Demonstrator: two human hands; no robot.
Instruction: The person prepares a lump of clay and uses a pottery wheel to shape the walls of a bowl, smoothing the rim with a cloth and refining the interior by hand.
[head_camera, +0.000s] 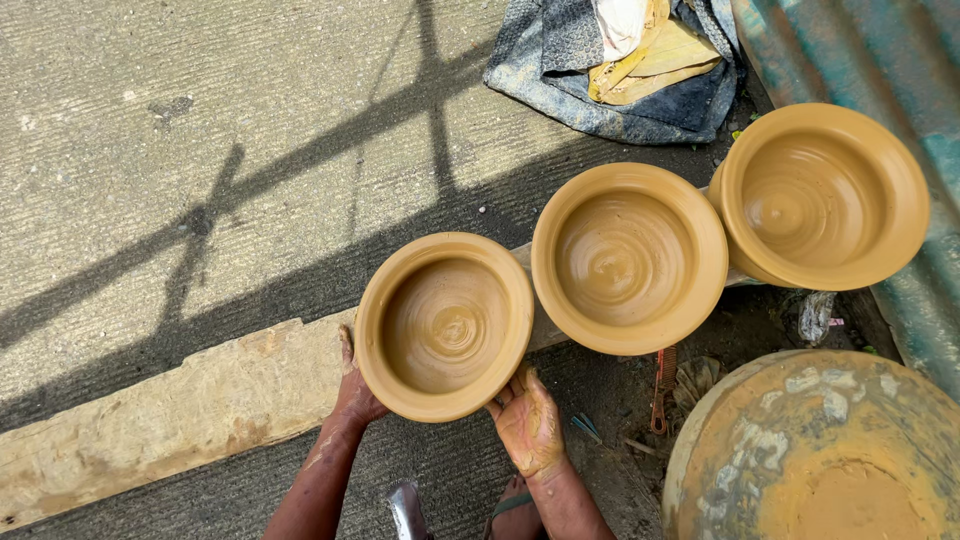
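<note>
Your left hand (355, 390) cups the near-left side of the wet clay bowl (445, 325), fingers wrapped under its flared rim. Your right hand (528, 425), caked in yellow clay, presses open-palmed against the bowl's near-right side, fingertips just under the rim. So you've got that bowl cradled between both hands, sitting on the long plank (170, 410) at its right part. Right of the bowl and close to you sits the clay-smeared wheel head (820, 450), with a red-handled tool (662, 385) on the dark ground between wheel and bowl. Just beyond the bowl to the right, nearly touching it, stands a second bowl (630, 258), and further right a third bowl (822, 195), against corrugated sheeting (900, 70). Farthest from the bowl, up past the second one, lies a heap of cloth (620, 65) on the concrete.
</note>
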